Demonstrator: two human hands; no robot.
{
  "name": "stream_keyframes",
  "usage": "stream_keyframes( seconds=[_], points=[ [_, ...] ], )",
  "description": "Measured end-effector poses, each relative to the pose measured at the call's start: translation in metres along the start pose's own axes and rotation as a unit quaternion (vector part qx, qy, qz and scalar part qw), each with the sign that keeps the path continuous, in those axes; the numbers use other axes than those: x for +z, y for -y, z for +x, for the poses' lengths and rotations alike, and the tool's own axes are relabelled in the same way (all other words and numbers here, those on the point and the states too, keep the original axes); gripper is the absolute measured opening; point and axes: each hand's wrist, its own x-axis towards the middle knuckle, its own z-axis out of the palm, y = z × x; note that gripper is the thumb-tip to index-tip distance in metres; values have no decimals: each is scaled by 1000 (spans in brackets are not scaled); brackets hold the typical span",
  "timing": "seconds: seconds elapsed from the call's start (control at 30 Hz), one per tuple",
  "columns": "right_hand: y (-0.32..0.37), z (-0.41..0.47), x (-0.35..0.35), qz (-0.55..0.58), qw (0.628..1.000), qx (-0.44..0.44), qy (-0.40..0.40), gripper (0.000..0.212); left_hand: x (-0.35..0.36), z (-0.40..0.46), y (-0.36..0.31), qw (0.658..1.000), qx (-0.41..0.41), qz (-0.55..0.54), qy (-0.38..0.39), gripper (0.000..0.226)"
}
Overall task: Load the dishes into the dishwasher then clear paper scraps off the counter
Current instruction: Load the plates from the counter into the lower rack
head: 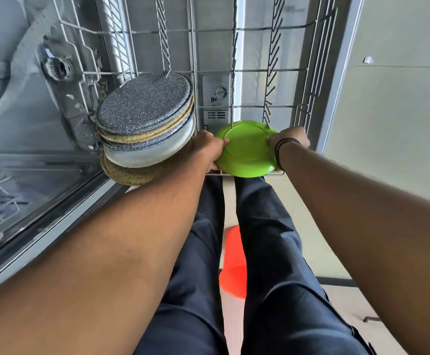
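Observation:
A green plate [247, 152] stands on edge at the front of the pulled-out lower dishwasher rack [249, 70], between the wire tines. My left hand [207, 147] grips its left rim and my right hand [292, 137], a dark band on the wrist, grips its right rim. To the left, several speckled grey, tan and white plates [145, 124] stand stacked on edge in the same rack.
The open dishwasher tub [29, 162] lies to the left, with its door [216, 98] under the rack. An orange object [234, 265] sits on the floor between my legs. A pale cabinet front [393, 111] is on the right.

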Motion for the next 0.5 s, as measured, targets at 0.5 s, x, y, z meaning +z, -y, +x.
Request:
stream_keyframes(
  seconds=[0.5],
  points=[
    [-2,-9,5,-66,997,-21,-36,34,1,-8,-1,994,28,96,-37,63]
  ],
)
